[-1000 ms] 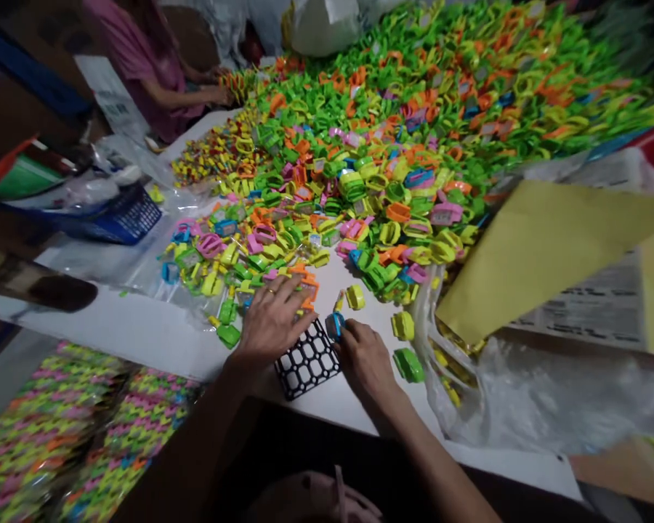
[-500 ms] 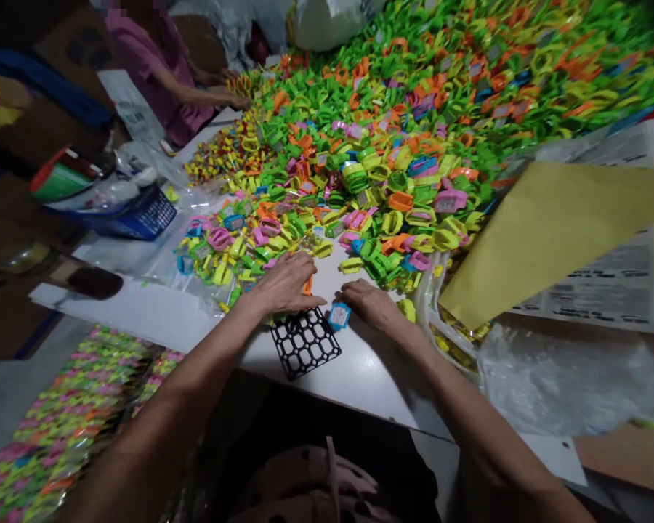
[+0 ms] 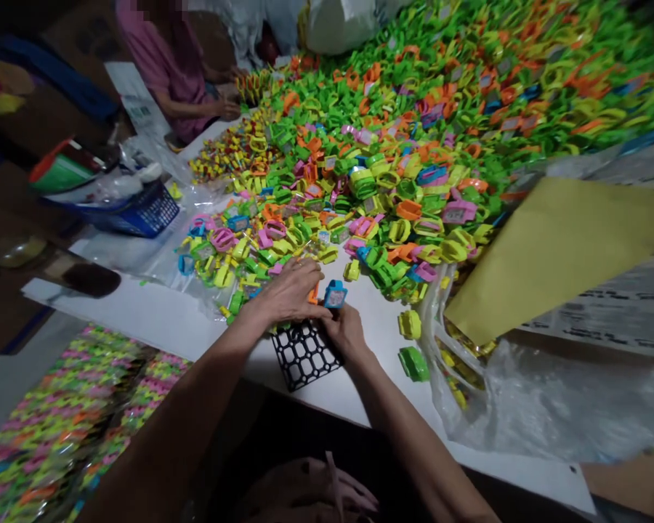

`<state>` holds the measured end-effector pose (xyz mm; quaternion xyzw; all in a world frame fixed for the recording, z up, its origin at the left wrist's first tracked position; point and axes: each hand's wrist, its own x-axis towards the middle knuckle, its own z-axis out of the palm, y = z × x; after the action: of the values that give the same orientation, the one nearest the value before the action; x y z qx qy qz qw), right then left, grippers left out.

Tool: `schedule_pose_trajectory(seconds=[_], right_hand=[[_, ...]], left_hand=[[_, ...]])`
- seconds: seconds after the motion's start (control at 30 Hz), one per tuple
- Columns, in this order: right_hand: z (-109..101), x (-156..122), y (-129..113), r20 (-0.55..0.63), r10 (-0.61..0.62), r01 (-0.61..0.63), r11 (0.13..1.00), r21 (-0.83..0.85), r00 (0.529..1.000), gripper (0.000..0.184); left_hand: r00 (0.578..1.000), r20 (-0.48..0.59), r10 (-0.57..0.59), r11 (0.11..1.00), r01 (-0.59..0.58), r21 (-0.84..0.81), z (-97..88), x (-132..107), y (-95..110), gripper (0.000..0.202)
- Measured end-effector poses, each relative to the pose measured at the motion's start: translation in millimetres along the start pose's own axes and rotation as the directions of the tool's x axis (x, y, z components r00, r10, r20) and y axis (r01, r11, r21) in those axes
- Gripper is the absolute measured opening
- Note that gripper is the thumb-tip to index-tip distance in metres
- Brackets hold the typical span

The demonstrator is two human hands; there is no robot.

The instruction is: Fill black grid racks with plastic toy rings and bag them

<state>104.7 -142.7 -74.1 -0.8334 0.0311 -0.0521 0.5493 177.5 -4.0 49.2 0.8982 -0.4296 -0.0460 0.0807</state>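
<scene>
A black plastic grid tray (image 3: 307, 356) lies near the front edge of the white table, its far end hidden under my hands. My left hand (image 3: 288, 294) is curled over that far end, fingers closed around an orange toy watch (image 3: 313, 293) of which only a strip shows. Beside it, my right hand (image 3: 349, 333) grips a blue toy watch (image 3: 335, 294) with a pale square face, tilted upward above the tray's right corner. Just beyond both hands, a big heap of colourful toy watches (image 3: 370, 181) spreads over the table.
At right, a yellow toy watch (image 3: 409, 324) and a green one (image 3: 413, 363) lie beside a clear plastic bag (image 3: 523, 392). Yellow card (image 3: 567, 240) covers printed sheets. A blue basket (image 3: 142, 211) stands left. Another person (image 3: 168, 65) works at the far left.
My right hand has moved left to the tray and picked up the blue toy watch from the table. My left hand stays about where it was. A green toy watch at right is now uncovered.
</scene>
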Motion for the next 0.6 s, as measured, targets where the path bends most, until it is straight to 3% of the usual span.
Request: schedule_pose_trajectory(seconds=[0.1, 0.23, 0.33, 0.4, 0.5, 0.6], right_hand=[[-4, 1, -3, 0.048, -0.069, 0.078, 0.967, -0.242, 0.996, 0.029], [0, 8, -15, 0.111, -0.052, 0.097, 0.884, -0.456, 0.992, 0.027], [4, 5, -20, 0.123, -0.054, 0.107, 0.865, -0.490, 0.991, 0.029], [6, -5, -19, 0.092, -0.086, 0.119, 0.868, -0.482, 0.992, 0.031], [3, -27, -7, 0.039, -0.137, 0.138, 0.855, -0.501, 0.990, 0.036], [-2, -48, 11, 0.069, -0.128, 0.144, 0.817, -0.558, 0.989, 0.041]], left_hand=[[1.000, 0.002, 0.011, 1.000, -0.011, -0.011, 2.5, 0, -2, 0.056], [0.999, -0.027, 0.019, 0.999, -0.021, -0.043, 2.7, 0, -5, 0.064], [0.999, -0.035, 0.026, 0.998, -0.027, -0.050, 1.1, -4, -4, 0.070], [0.996, -0.028, 0.090, 0.995, -0.091, -0.043, 0.9, -8, 0, 0.063], [0.976, -0.038, 0.214, 0.976, -0.215, -0.039, 4.5, -12, 8, 0.049], [0.962, -0.051, 0.267, 0.962, -0.269, -0.041, 11.3, -12, 20, 0.044]])
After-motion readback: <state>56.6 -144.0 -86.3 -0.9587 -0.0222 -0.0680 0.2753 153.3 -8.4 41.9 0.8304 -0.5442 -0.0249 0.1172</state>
